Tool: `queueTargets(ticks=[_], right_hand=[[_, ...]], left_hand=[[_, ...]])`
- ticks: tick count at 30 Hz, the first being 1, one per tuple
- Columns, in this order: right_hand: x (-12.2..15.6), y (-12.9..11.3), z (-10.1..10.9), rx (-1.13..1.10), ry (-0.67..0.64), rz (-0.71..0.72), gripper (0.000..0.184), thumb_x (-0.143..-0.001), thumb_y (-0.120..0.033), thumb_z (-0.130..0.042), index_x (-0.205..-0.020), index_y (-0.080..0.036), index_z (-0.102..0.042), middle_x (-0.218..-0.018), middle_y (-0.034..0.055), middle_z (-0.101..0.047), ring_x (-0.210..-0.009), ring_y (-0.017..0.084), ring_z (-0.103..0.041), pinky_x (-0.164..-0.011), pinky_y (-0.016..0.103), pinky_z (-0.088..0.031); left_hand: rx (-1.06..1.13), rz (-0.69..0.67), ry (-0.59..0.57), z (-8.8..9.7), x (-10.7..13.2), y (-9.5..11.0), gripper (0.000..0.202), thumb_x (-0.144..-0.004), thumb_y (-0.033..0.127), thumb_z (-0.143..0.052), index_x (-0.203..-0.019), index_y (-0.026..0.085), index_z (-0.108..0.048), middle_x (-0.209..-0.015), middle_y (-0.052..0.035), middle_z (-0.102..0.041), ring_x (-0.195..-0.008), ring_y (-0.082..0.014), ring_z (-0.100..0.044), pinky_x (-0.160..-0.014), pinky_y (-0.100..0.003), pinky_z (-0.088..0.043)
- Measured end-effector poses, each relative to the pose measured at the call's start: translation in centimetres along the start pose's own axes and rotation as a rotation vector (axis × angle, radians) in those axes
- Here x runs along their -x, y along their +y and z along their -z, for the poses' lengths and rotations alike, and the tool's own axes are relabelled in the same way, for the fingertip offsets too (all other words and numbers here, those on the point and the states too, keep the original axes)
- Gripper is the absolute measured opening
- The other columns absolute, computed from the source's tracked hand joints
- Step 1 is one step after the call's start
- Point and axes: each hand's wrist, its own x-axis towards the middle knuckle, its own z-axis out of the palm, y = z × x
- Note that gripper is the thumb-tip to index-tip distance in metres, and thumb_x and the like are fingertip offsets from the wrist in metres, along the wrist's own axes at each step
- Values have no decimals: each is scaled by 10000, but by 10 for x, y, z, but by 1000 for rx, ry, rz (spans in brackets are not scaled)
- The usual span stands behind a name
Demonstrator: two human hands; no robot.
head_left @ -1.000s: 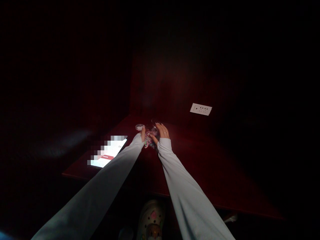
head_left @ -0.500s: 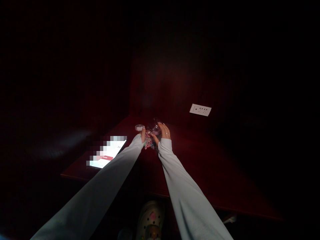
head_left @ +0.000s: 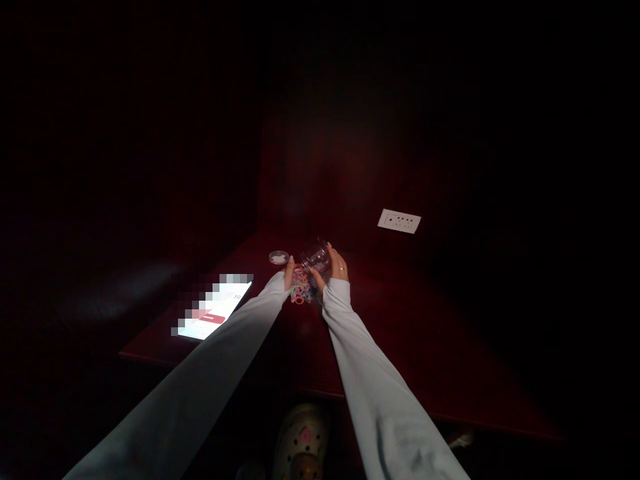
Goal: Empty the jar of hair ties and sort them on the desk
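My right hand is closed around a clear plastic jar, which is tilted with its mouth toward the left. Below and left of the jar lies a loose pile of small coloured rings that look like hair ties, on the dark red desk. At the left side of this pile is my left hand, thumb stretched up and nothing seen in it; its other fingers are mostly hidden. A round clear lid with a white patch rests just beyond the left hand.
A lit phone or tablet lies on the desk, left of my left sleeve. On the back panel is a white socket plate. Below the desk's front edge a clog shoe shows. The surroundings are very dark.
The jar and my right hand have shifted slightly right, away from the pile. More of the coloured rings now show on the desk between the hands.
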Motion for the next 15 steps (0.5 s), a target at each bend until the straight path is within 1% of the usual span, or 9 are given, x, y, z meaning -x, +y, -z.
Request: queueTargets(ticks=[3, 6, 8, 12, 15], right_hand=[[3, 4, 9, -16, -35, 16, 701, -952, -460, -630, -1589, -283, -398, -1541, 110, -542, -1436, 295, -503, -1207, 543, -445], [3, 4, 17, -8, -13, 42, 643, -961, -448, -621, -1558, -282, -447, -1517, 109, -563, -1454, 299, -483, -1225, 553, -419], [2, 2, 20, 2, -10, 57, 617, -972, -437, -608, -1549, -280, -458, -1515, 106, -566, -1463, 294, -472, -1239, 548, -402], [1, 1, 19, 19, -28, 69, 626, -974, -436, -603, -1561, -283, -444, -1536, 102, -548, -1474, 296, -458, -1242, 557, -398], [1, 2, 16, 30, -28, 84, 633, -978, -432, -594, -1571, -283, -431, -1536, 100, -549, -1471, 293, -462, -1236, 549, -412]], left_hand=[[-16, 71, -2, -4, 6, 5, 817, -867, 866, -373, -985, 177, -798, -831, -114, -812, -930, -320, -774, -841, -353, -592], [18, 72, 36, -7, 11, 11, 815, -874, 850, -399, -1042, 153, -786, -925, -127, -819, -989, -309, -767, -897, -351, -576], [34, 84, 19, -8, 13, 14, 810, -875, 847, -414, -1055, 151, -785, -944, -128, -819, -1007, -308, -764, -920, -355, -570], [-1, 98, 16, -7, 16, 18, 783, -866, 837, -466, -1061, 153, -793, -927, -122, -820, -1011, -317, -762, -921, -359, -569], [-1, 88, 31, -8, 20, 22, 776, -893, 809, -444, -1099, 145, -787, -939, -126, -821, -1009, -313, -763, -926, -361, -569]])
